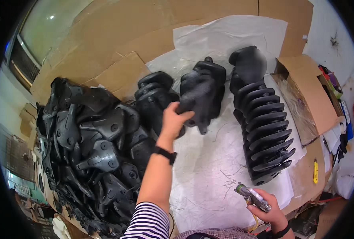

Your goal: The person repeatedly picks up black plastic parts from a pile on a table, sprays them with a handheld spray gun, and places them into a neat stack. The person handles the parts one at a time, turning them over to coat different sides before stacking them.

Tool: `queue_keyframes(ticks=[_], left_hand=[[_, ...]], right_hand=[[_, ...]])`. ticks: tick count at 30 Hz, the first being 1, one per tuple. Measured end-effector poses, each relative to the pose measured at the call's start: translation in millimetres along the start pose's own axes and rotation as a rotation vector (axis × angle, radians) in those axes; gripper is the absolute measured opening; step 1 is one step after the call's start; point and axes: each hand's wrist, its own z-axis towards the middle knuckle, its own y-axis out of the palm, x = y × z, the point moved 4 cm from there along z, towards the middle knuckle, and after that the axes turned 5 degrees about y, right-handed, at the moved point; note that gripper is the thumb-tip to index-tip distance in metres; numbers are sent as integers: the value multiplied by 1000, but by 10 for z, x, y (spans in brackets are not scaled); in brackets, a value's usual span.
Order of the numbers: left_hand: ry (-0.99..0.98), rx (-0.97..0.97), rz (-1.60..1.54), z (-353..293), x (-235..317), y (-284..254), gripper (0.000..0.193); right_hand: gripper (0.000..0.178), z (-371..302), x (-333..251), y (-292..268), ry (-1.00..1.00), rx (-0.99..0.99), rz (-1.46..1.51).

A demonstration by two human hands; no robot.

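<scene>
My left hand [176, 119] reaches forward to the back middle of the table, its thumb and fingers closed on a black moulded plastic part [198, 95]. That part is smeared by motion and lies in front of a stack of similar black parts [214, 69]. My right hand [269, 207], low at the right, is wrapped round a silver cylindrical air tool [260, 201] with a green ring at its end. A yellow hose [255, 224] shows below that hand. The tool's tip points up and left over the white sheet, touching no part.
A large heap of loose black parts [101, 155] fills the left side. Another stack [155, 85] stands beside it. A long overlapping row [264, 119] runs down the right of the white sheet [204, 171]. A yellow cutter knife [315, 172] and cardboard box [310, 93] lie further right.
</scene>
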Motion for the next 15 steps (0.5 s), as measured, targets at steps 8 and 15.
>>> queue_keyframes(ticks=[8, 15], left_hand=[[266, 526, -297, -595, 964, -2162, 41], [-35, 418, -513, -543, 241, -2070, 32]], right_hand=[[52, 102, -844, 83, -429, 111, 67], [48, 25, -339, 108, -189, 167, -108]])
